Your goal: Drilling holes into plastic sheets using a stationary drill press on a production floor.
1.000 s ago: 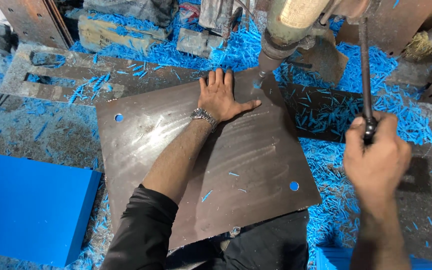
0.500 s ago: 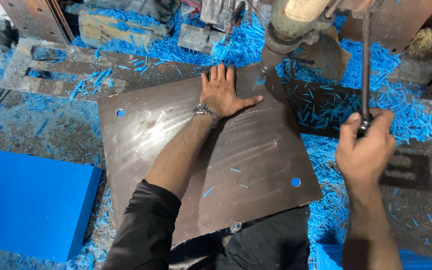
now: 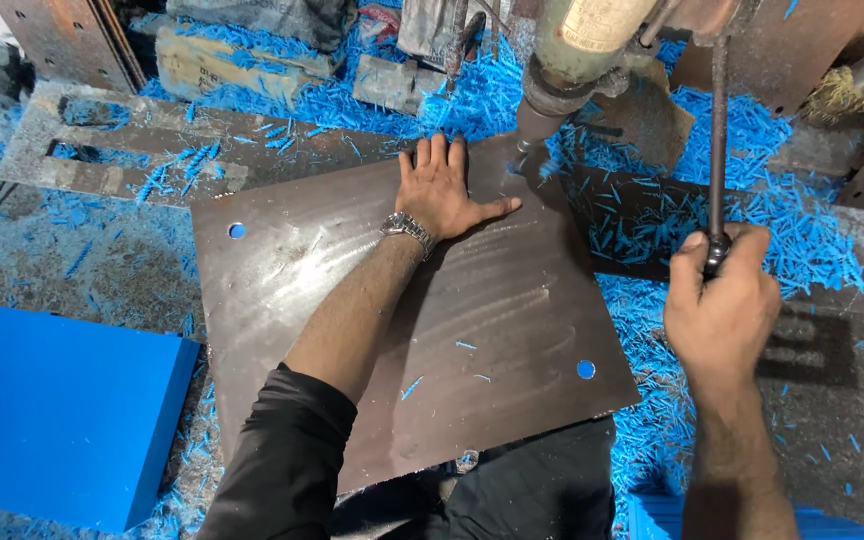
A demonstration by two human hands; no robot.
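Left hand [image 3: 447, 190] lies flat, fingers spread, pressing the far edge of the dark metal sheet [image 3: 432, 320] — gripping nothing. Right hand [image 3: 722, 305] is closed in a fist around the lower end of the drill press lever [image 3: 718, 140]. Sheet rests on the counter [image 3: 832, 400], far right corner under the drill head [image 3: 577, 60]. Judged step: drilling that corner; three holes already show. Pulling the lever calls for steady downward pressure on the sheet. Near edge overhangs toward the body; blue block [image 3: 52, 410] sits left, blue shavings [image 3: 742, 150] crowd the right — little room for turning the sheet.
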